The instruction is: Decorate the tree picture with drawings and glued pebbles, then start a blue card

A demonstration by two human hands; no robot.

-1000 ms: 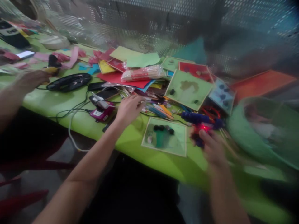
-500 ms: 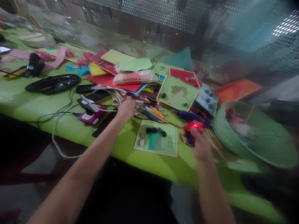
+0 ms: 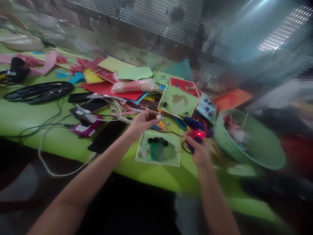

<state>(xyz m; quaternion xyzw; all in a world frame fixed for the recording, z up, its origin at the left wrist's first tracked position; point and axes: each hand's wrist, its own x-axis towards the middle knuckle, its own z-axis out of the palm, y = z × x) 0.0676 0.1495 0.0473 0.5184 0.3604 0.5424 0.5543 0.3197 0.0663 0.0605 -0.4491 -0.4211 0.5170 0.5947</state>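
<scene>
Between the thumb and fingers of my left hand (image 3: 143, 123) is a small whitish piece (image 3: 158, 117), too small to name. It hangs above the pens and the upper edge of a framed green picture (image 3: 172, 158), which bears dark round pieces, a teal patch and a pale stone-like bit. My right hand (image 3: 200, 151) is wrapped round a dark blue hot glue gun (image 3: 194, 123) with a glowing red light, to the right of the picture. The gun's nozzle is hard to make out.
A green basin (image 3: 266, 150) with pink scraps stands at the right. Behind lie more framed pictures (image 3: 182, 101), coloured paper (image 3: 134, 73) and a plastic-wrapped bundle of sticks (image 3: 134, 86). Cables, a purple power adapter (image 3: 86, 127) and a black phone-like slab (image 3: 107, 135) lie left.
My left hand has come up from the pile of pens, moving right with a small whitish piece in its fingers. The glue gun stays in my right hand. The view has shifted slightly.
</scene>
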